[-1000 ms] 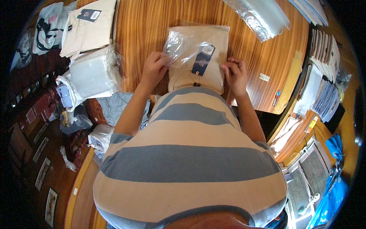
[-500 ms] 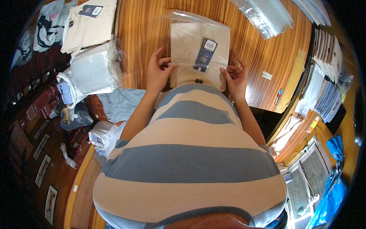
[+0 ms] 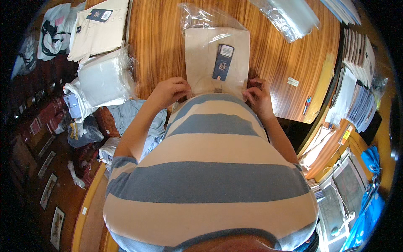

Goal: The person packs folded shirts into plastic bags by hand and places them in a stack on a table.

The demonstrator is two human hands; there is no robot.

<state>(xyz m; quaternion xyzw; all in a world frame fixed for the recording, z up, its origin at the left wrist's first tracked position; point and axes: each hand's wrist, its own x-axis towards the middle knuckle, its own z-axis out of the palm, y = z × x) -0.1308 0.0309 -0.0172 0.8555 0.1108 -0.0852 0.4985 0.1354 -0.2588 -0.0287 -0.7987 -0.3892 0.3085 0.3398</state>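
A folded beige garment (image 3: pixel 201 56) lies on the table in front of me, inside a clear plastic bag (image 3: pixel 205 17) whose loose film extends past its far edge. A dark blue hang tag (image 3: pixel 222 63) rests on the garment, its string running toward the near end. My left hand (image 3: pixel 171 91) is closed at the bag's near left edge, fingertips pinched on the plastic. At the near right edge my right hand (image 3: pixel 259 100) pinches the bag too, with its fingers curled. My striped shirt hides the nearest end of the bag.
The wood-grain table (image 3: pixel 159 38) carries a pile of clear bags (image 3: pixel 294 19) at the far right and a pen (image 3: pixel 307 105) near the right edge. Left, another tagged beige garment (image 3: pixel 100 33) lies beyond stacked clear bags (image 3: pixel 103 80). Folded clothes (image 3: pixel 359 54) are stacked at right.
Both hands have slid toward me along the bag's sides, down to its near end. More loose film shows beyond the garment's far edge.
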